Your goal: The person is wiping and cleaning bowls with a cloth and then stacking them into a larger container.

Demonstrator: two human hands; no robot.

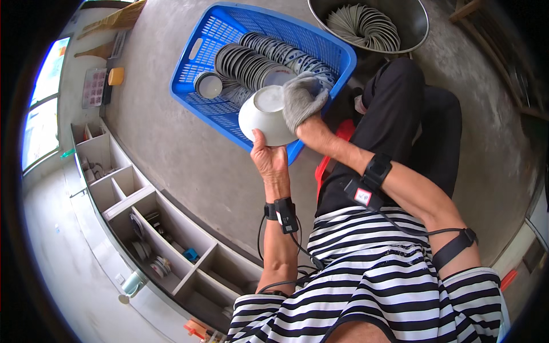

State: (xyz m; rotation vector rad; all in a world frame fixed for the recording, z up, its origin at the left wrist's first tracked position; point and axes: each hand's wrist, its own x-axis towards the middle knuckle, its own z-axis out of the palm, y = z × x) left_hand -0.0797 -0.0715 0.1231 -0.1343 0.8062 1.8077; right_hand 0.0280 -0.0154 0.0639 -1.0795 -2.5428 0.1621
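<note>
A white bowl (262,122) is tilted with its base ring up and towards the far side. My left hand (271,160) grips its near rim, the thumb on the outer wall. Grey cloth (303,97) covers my right hand (308,124) and lies against the right side of the bowl. The cloth hides the fingers. Beyond both hands stands a blue plastic basket (263,13). In it are a row of stacked plates or shallow bowls (244,64), a row of blue-patterned bowls (287,53) and a small white cup or bowl (209,85).
A metal basin (422,25) at the upper right holds a ring of overlapping dishes (364,28). Something red (324,165) lies beside my leg. A low, divided cabinet (171,231) with crockery runs along the left. Straw brooms (113,19) lean at the upper left.
</note>
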